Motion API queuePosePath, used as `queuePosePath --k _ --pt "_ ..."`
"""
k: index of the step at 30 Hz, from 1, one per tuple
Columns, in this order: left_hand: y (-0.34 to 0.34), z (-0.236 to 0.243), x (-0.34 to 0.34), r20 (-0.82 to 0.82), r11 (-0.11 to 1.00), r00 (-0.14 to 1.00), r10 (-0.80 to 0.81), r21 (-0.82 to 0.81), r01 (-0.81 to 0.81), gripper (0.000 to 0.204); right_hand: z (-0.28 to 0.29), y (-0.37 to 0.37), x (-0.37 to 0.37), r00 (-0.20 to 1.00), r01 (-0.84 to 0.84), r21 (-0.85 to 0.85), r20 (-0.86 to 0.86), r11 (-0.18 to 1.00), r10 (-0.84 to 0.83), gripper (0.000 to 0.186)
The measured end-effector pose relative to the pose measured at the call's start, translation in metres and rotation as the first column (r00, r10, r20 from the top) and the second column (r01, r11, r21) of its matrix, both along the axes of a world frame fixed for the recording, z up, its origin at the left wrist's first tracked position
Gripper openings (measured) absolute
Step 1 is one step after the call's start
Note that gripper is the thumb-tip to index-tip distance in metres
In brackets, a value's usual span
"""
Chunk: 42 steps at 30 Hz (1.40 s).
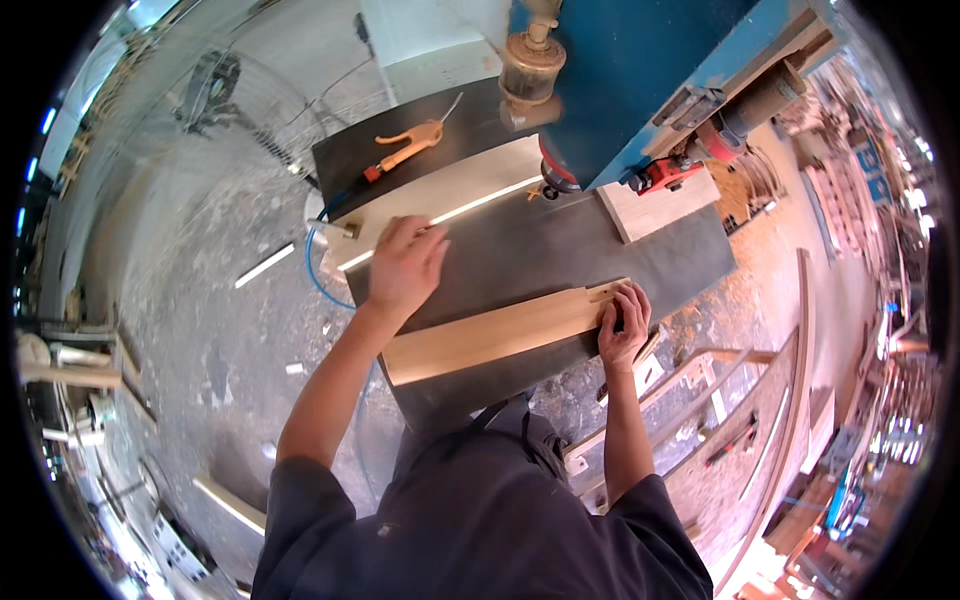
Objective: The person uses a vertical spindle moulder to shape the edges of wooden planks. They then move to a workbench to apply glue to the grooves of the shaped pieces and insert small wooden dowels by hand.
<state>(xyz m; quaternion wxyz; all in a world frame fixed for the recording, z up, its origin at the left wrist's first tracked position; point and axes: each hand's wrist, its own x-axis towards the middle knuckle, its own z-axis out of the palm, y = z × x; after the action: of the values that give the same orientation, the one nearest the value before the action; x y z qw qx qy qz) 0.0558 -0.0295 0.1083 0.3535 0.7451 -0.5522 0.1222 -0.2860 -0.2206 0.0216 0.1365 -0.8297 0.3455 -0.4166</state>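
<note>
A pale wooden board [490, 338] lies along the near side of a dark machine table [500, 255]. Its right end narrows to a stepped tongue with a small slot. My right hand [625, 325] is closed on that end, fingers curled over it. My left hand [405, 268], slightly blurred, hovers above the board's left part, close to the wooden fence [470, 185] with a white strip along its edge. Its fingers are loosely bent and a little apart, and nothing shows in them.
A blue machine body [640, 80] overhangs the table's far right, with a red-and-black part [665, 177] below. A wood block [660, 203] sits under it. An orange air blow gun [410, 145] lies behind the fence. Wooden frame pieces [700, 375] stand right of me.
</note>
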Motion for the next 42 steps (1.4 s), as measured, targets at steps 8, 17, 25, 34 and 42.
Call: queuePosePath --k 8,17,25,34,42 --pt "-0.106 -0.056 0.002 0.109 0.960 0.970 -0.217 0.205 0.192 0.049 0.007 0.007 0.007 0.994 0.072 -0.027 -0.081 0.997 -0.074 0.022" --pt "-0.137 -0.066 -0.004 0.106 0.962 0.979 -0.176 0.227 0.149 0.054 0.010 0.010 0.011 0.990 0.075 -0.034 -0.114 0.997 -0.078 0.022" --pt "-0.130 -0.069 -0.003 0.102 0.959 0.977 -0.189 0.232 0.161 0.050 0.009 0.007 0.008 0.993 0.059 -0.027 -0.103 0.998 -0.061 0.022" --pt "-0.028 -0.058 0.001 0.112 0.943 0.953 -0.280 0.219 0.251 0.034 0.004 0.006 0.005 0.994 0.063 -0.043 -0.087 0.997 -0.067 0.023" --pt "-0.028 -0.067 0.011 0.003 0.974 0.974 -0.224 -0.039 0.224 0.011 0.006 0.009 0.011 0.993 0.076 -0.069 -0.084 0.995 -0.082 0.022"
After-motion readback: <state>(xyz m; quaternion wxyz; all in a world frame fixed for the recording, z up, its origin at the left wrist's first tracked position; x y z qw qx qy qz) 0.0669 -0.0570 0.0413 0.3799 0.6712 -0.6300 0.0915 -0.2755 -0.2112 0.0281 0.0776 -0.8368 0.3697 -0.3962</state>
